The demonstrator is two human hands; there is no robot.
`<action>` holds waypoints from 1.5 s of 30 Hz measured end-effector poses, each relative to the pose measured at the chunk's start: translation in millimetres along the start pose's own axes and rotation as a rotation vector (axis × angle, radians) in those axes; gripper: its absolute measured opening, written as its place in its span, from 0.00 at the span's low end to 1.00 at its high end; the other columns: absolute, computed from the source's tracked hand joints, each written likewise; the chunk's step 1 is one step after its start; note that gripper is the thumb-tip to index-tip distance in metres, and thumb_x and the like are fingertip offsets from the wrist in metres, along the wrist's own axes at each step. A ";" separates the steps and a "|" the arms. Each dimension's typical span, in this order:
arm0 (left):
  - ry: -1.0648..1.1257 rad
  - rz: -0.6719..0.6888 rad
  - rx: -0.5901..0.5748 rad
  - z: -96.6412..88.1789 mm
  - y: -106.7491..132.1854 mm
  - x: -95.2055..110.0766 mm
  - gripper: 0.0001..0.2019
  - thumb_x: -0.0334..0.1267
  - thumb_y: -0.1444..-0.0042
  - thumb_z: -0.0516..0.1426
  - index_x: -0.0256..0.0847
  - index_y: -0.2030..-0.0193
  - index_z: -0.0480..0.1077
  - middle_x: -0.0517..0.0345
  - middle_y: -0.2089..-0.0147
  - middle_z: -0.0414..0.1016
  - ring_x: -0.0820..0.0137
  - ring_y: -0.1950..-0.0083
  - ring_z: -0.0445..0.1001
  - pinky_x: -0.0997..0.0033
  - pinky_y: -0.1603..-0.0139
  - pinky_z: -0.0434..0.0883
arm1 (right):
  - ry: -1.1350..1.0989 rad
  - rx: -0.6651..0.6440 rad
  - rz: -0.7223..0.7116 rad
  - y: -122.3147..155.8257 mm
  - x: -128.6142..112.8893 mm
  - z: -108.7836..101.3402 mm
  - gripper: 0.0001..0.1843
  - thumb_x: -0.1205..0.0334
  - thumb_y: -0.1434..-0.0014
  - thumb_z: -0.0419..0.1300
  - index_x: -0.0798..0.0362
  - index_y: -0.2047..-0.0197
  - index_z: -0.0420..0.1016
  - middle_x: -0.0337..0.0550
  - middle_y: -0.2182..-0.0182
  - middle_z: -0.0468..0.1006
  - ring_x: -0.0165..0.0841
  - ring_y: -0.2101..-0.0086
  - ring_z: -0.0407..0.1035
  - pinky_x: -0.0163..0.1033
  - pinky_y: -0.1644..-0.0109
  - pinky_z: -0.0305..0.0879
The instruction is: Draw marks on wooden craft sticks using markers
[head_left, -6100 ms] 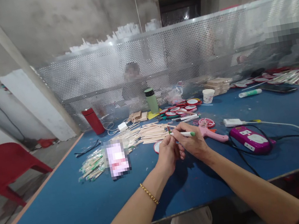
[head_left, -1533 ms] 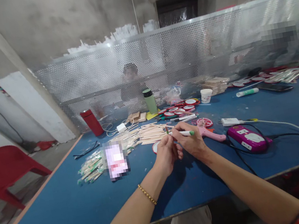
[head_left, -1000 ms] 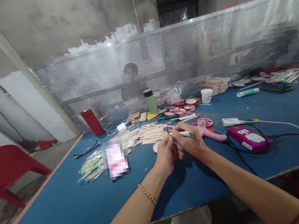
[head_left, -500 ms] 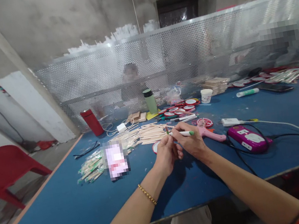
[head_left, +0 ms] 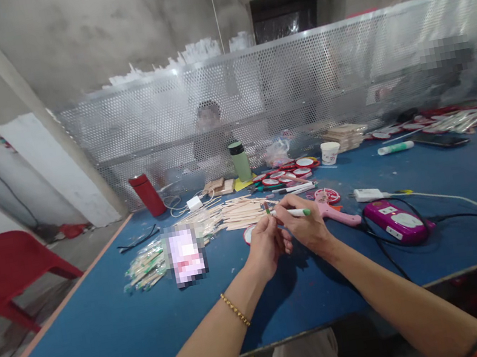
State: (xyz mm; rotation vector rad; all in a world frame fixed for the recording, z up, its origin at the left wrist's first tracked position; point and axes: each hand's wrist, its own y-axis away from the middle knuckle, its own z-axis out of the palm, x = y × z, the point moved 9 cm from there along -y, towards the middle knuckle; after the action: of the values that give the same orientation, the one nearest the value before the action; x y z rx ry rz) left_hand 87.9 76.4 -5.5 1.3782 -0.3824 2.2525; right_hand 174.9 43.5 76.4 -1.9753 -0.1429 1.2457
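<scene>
Marker pen (head_left: pixel 293 212) right at the centre of the frame, its writing end towards the small stick (head_left: pixel 266 207)! Your right hand (head_left: pixel 304 221) pinches the pen like a writer; your left hand (head_left: pixel 265 241) pinches the stick between thumb and finger, apparently to steady it near that tip. Just behind, loose wooden sticks (head_left: pixel 244 211) lie in a spread, likely for easy reach. Over to centre left, clear plastic wrappers (head_left: pixel 146 267) hold pale, green-ended sticks on the desk (head_left: pixel 126 352). Further up, a paper cup (head_left: pixel 330 152) stands upright, contents out of your sight; the green flask (head_left: pixel 240 163) and red bottle (head_left: pixel 147 195) hide theirs too.
</scene>
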 end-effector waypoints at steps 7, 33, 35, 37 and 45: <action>0.000 -0.003 -0.002 -0.4 -0.5 -0.9 0.21 0.55 0.49 0.63 0.40 0.67 0.63 0.63 0.81 0.69 0.75 0.84 0.66 0.76 0.82 0.62 | 0.000 0.001 0.002 0.8 -1.0 -0.9 0.12 0.58 0.43 0.55 0.49 0.78 0.66 0.35 0.83 0.69 0.29 0.81 0.64 0.33 0.77 0.59; 0.010 -0.012 -0.010 -0.1 -0.1 -0.5 0.21 0.55 0.49 0.63 0.40 0.66 0.62 0.63 0.81 0.69 0.74 0.84 0.66 0.76 0.82 0.62 | 0.018 -0.002 -0.024 0.1 -4.5 -0.5 0.13 0.59 0.44 0.55 0.49 0.79 0.64 0.35 0.84 0.69 0.29 0.82 0.63 0.33 0.77 0.58; 0.011 -0.011 -0.002 -0.6 -0.4 -0.6 0.21 0.55 0.49 0.63 0.40 0.67 0.62 0.63 0.81 0.68 0.74 0.84 0.66 0.76 0.82 0.62 | 0.022 -0.004 -0.033 -0.2 -4.3 -0.2 0.13 0.59 0.44 0.54 0.49 0.79 0.64 0.34 0.84 0.68 0.28 0.82 0.62 0.33 0.77 0.58; 0.011 -0.011 -0.003 -0.4 -0.4 -0.8 0.20 0.54 0.49 0.63 0.40 0.67 0.62 0.63 0.81 0.68 0.74 0.84 0.66 0.76 0.82 0.61 | 0.030 -0.007 -0.049 -0.3 -4.7 0.3 0.12 0.60 0.44 0.54 0.49 0.79 0.64 0.34 0.84 0.68 0.28 0.82 0.62 0.33 0.77 0.58; 0.009 -0.017 -0.013 0.9 1.0 -0.1 0.21 0.55 0.49 0.63 0.40 0.67 0.62 0.62 0.81 0.69 0.74 0.84 0.66 0.76 0.82 0.62 | 0.025 0.017 -0.039 0.3 -4.8 -2.4 0.13 0.59 0.43 0.54 0.49 0.78 0.65 0.35 0.83 0.70 0.29 0.82 0.63 0.34 0.77 0.59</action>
State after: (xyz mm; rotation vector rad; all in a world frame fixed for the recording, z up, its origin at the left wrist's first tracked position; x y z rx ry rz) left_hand 88.2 75.1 -5.2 1.3598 -0.3803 2.2383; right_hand 174.3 39.8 80.2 -1.9636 -0.1570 1.1925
